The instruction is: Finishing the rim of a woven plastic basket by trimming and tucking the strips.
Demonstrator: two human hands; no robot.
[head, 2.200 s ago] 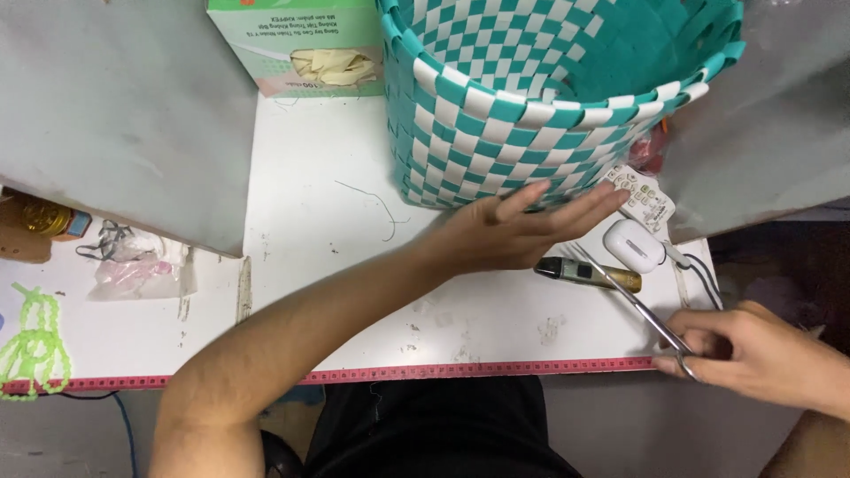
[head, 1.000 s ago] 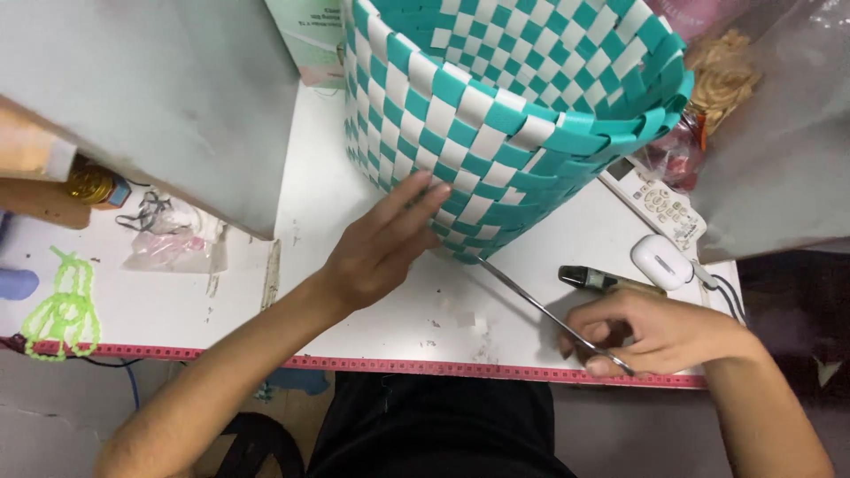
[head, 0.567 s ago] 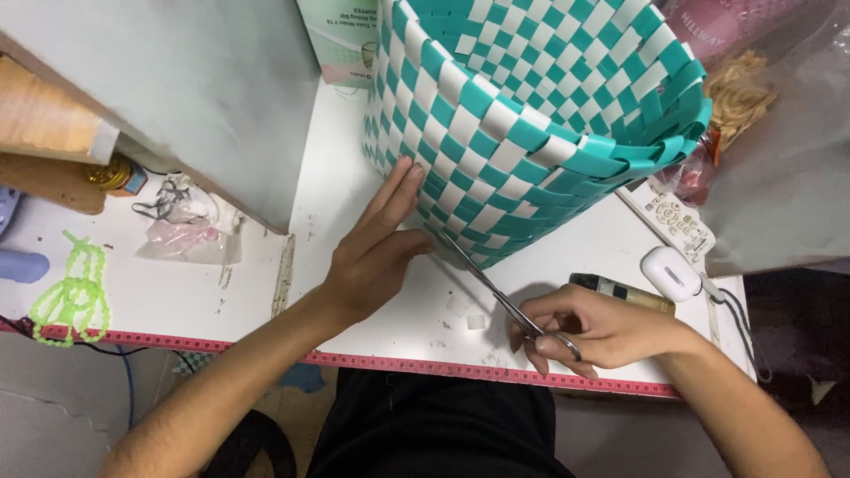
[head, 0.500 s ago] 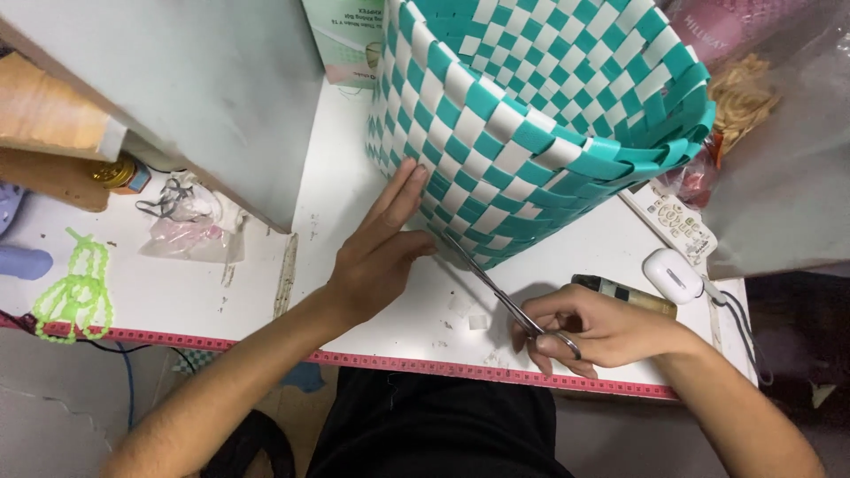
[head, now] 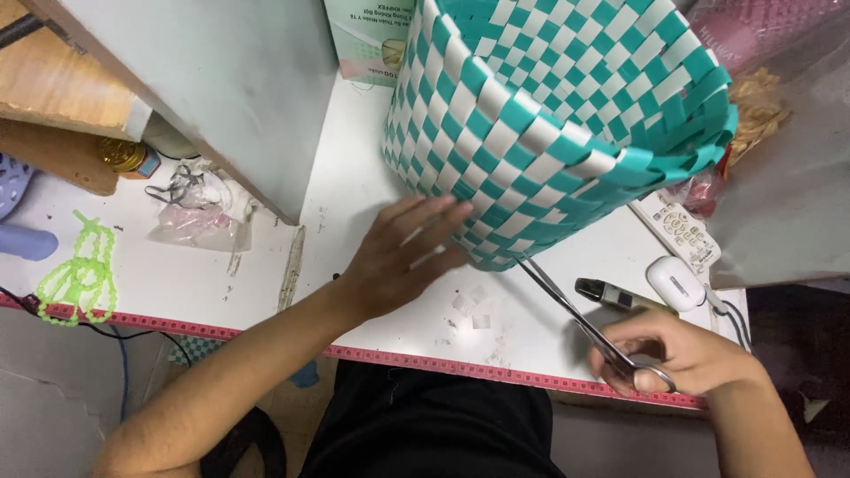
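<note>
1. Left hand [head: 398, 257]: laid flat with the fingers spread against the lower side wall of the large woven basket of teal and white plastic strips [head: 549, 115]. The grip is open and closes on nothing.
2. Basket: tilted on the white counter [head: 354, 177], its bottom edge touching the counter just right of the left hand's fingertips and its open mouth turned up and to the right.
3. Right hand [head: 682, 354]: its grip is closed through the finger rings of the slim metal scissors [head: 584, 319].
4. Scissors: the blades run up and to the left from the right-hand grip, and the tips reach the basket's bottom edge. Whether the blades are parted cannot be told.
5. Small white strip offcuts [head: 469, 310]: lying on the counter between the two hands, below the basket.
6. Black and brown tool handle [head: 611, 296]: on the counter just above the right hand. A white oval device [head: 675, 283] and a white remote control [head: 682, 232] lie farther up.
7. Red measuring tape [head: 460, 365]: runs along the counter's near edge, below both hands.
8. Green bead loop [head: 80, 274] and clear plastic bag [head: 190, 217]: well to the left of the left-hand grip.
</note>
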